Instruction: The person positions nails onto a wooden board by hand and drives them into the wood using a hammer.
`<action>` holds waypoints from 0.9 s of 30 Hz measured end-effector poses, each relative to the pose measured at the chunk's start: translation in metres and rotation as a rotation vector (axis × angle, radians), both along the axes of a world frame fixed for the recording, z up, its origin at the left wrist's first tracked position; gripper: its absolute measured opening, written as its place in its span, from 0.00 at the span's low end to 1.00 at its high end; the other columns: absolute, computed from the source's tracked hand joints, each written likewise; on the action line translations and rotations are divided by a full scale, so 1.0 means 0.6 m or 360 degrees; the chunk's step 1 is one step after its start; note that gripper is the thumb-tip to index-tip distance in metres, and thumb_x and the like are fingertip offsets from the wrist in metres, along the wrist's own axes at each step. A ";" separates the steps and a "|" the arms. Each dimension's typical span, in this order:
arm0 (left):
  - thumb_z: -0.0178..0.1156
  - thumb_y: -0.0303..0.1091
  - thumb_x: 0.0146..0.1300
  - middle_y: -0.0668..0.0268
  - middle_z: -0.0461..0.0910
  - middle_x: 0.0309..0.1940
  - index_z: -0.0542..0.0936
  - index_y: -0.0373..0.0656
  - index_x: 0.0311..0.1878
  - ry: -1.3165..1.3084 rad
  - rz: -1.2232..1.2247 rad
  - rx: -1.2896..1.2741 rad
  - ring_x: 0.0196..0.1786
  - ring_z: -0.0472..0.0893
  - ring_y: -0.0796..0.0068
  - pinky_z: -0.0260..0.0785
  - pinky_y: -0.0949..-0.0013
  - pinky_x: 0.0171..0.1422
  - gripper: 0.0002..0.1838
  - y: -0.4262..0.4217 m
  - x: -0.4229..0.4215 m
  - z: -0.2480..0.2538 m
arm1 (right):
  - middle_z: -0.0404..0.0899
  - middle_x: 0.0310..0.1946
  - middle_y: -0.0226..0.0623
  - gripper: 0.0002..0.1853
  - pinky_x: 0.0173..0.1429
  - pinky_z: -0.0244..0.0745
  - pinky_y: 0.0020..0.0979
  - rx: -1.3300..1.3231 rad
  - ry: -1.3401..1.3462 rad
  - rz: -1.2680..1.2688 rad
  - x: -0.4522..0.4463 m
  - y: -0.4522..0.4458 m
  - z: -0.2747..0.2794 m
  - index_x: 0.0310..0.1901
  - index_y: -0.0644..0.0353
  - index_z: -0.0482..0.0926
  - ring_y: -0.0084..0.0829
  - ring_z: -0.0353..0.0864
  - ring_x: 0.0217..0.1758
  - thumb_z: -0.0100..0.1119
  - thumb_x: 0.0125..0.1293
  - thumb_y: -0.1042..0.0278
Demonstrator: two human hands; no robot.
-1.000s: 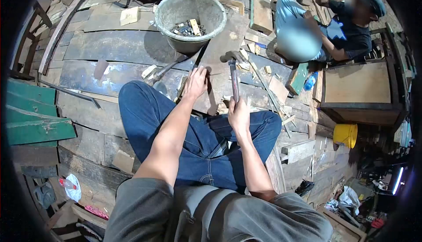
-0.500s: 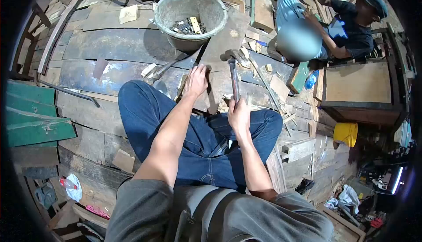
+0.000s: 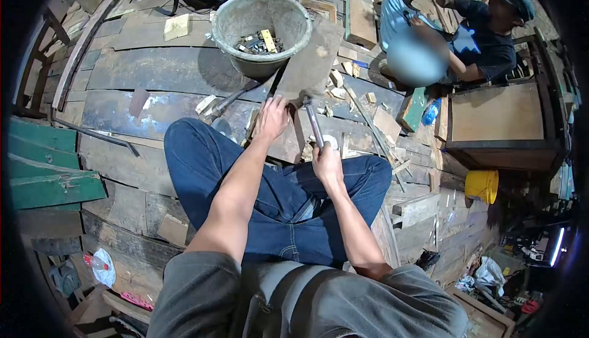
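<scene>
My right hand [image 3: 327, 161] is wrapped round the handle of a hammer [image 3: 314, 122], whose head is at the board just right of my left hand. My left hand [image 3: 272, 119] rests at the lower left edge of a wide brown board [image 3: 313, 55], its fingers together; whatever lies under the fingertips is hidden. A grey bucket [image 3: 261, 62] holding small metal and wooden pieces stands beyond my left hand. Between bucket and left knee lies a dark-handled tool [image 3: 236, 95].
Wood scraps [image 3: 337, 80] and thin strips [image 3: 368, 120] lie right of the board. A co-worker [image 3: 491, 37] sits at the upper right, holding a tool. Below them are a wooden cabinet [image 3: 497, 114] and yellow bucket [image 3: 481, 186]. Green planks [image 3: 52, 166] lie left.
The hammer has swung left and its head has come close to my left hand. My left hand has stayed nearly still. The co-worker's raised hand and tool have shifted.
</scene>
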State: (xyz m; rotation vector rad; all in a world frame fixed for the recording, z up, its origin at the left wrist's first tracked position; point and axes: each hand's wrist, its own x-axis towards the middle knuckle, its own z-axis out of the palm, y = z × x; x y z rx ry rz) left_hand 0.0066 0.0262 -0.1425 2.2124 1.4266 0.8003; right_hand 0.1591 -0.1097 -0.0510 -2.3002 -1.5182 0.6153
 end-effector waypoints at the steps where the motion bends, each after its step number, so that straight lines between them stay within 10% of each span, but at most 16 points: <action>1: 0.64 0.29 0.52 0.50 0.76 0.53 0.76 0.36 0.53 0.0012 0.0000 -0.0016 0.57 0.75 0.48 0.66 0.50 0.64 0.23 -0.003 0.000 0.006 | 0.79 0.27 0.65 0.13 0.39 0.76 0.56 0.0004 0.0030 0.0012 0.003 -0.004 -0.002 0.40 0.72 0.73 0.63 0.82 0.35 0.53 0.69 0.66; 20: 0.57 0.33 0.66 0.52 0.75 0.39 0.77 0.37 0.41 -0.0285 0.0153 0.0103 0.44 0.77 0.45 0.70 0.49 0.52 0.08 0.009 0.009 -0.006 | 0.78 0.26 0.65 0.18 0.39 0.75 0.53 -0.0022 0.0124 -0.0095 0.012 -0.023 0.022 0.38 0.72 0.77 0.65 0.80 0.35 0.55 0.68 0.59; 25: 0.57 0.33 0.65 0.54 0.77 0.41 0.77 0.40 0.43 -0.0189 0.0156 0.0073 0.47 0.78 0.51 0.69 0.51 0.53 0.08 0.010 0.009 -0.010 | 0.63 0.21 0.26 0.15 0.14 0.62 0.26 -0.0485 0.1297 -0.0291 0.025 -0.035 0.012 0.53 0.58 0.69 0.18 0.65 0.14 0.51 0.76 0.56; 27: 0.58 0.33 0.64 0.51 0.75 0.39 0.75 0.38 0.42 -0.0228 0.0134 0.0070 0.44 0.77 0.44 0.70 0.49 0.52 0.09 0.009 0.007 -0.006 | 0.63 0.20 0.26 0.15 0.14 0.58 0.26 -0.0576 0.1469 -0.0351 0.023 -0.027 0.024 0.47 0.56 0.69 0.18 0.61 0.13 0.52 0.75 0.52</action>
